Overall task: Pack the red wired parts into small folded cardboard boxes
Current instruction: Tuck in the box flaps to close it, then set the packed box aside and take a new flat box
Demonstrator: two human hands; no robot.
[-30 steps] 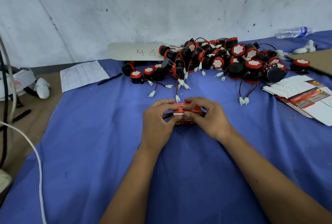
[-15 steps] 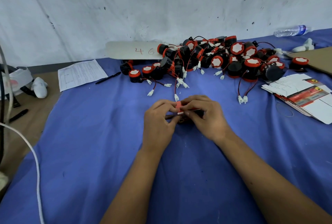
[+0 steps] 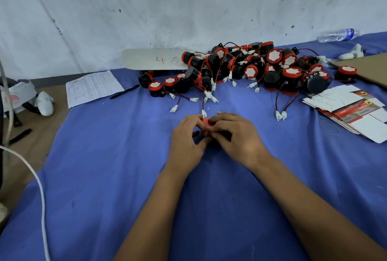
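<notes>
Mid-table on the wrinkly blue cloth (image 3: 104, 166) | left hand (image 3: 186, 139) and right hand (image 3: 238, 137) both pinching a small red cardboard box (image 3: 207, 123) | round black-and-red wired parts (image 3: 251, 68) piled behind | flat glossy box blanks (image 3: 351, 112) stacked right

A pale, whitewashed wall (image 3: 188, 5) rose behind the table (image 3: 31, 152), scuffed with dark specks and faint diagonal streaks. The table's brown surface showed bare at the left edge, and a blue cloth (image 3: 104, 166) covered most of the rest, running back to the foot of the wall. Light fell soft and even, casting only faint shadows. A white cable (image 3: 39, 187) curved down across the cloth's left side. A brown board (image 3: 368, 66) lay at the far right.
</notes>
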